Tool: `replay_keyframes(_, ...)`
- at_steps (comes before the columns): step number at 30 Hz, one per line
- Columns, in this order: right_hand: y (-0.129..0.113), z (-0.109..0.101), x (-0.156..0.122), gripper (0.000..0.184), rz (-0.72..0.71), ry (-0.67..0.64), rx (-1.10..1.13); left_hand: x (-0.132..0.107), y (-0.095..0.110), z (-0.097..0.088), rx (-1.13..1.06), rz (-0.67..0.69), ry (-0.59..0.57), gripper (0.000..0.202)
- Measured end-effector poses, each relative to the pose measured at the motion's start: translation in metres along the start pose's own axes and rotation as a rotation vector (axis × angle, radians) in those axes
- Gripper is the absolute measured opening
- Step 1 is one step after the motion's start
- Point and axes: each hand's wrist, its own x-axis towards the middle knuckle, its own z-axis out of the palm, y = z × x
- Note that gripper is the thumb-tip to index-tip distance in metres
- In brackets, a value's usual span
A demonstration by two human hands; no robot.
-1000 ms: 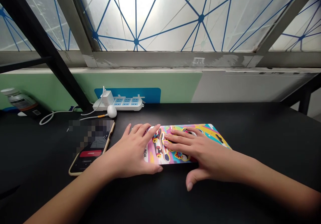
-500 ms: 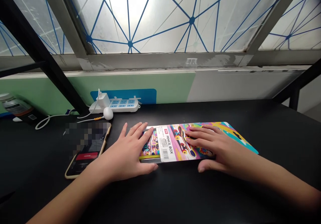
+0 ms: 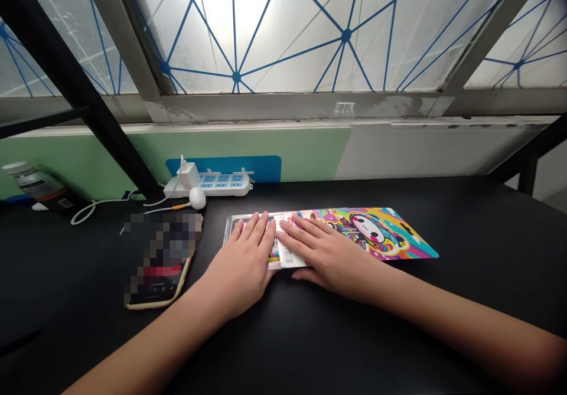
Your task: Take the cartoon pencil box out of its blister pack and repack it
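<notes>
A long, flat pencil box (image 3: 376, 229) with a bright cartoon print lies on the black table. Its left end looks like clear plastic, and a white label (image 3: 289, 258) wraps across it near there. My left hand (image 3: 243, 259) rests palm down over that clear end with its fingers stretched out, the thumb tucked at the near edge. Close beside it, my right hand (image 3: 330, 256) lies flat over the label and the printed part, fingers extended. Between them the hands hide much of the label and the box's left half.
A phone (image 3: 177, 293) in a pale case lies left of my left hand, its screen partly blurred out. Behind it are a white power strip (image 3: 228, 191) with a plug and cable, and a round white object (image 3: 197, 198). A bottle (image 3: 39, 185) stands far left on the black table (image 3: 310, 336).
My right hand has slid left along the box, now covering the skateboard print and part of the label. The box sits slightly farther left and away. The view has shifted a little.
</notes>
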Motion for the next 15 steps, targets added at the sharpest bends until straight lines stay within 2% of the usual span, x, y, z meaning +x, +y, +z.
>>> replay_keyframes(3,0.012,-0.001,-0.010,0.067,-0.004,-0.041,0.037,-0.001,-0.001,-0.003,-0.015,-0.003,-0.029,0.067)
replay_keyframes(8,0.036,-0.002,-0.045,0.062,0.039,-0.040,0.078,-0.001,-0.002,-0.004,-0.033,-0.009,-0.041,0.069)
replay_keyframes(15,0.061,-0.001,-0.091,0.072,0.100,0.007,0.029,-0.005,-0.015,-0.008,-0.011,-0.037,-0.105,0.069)
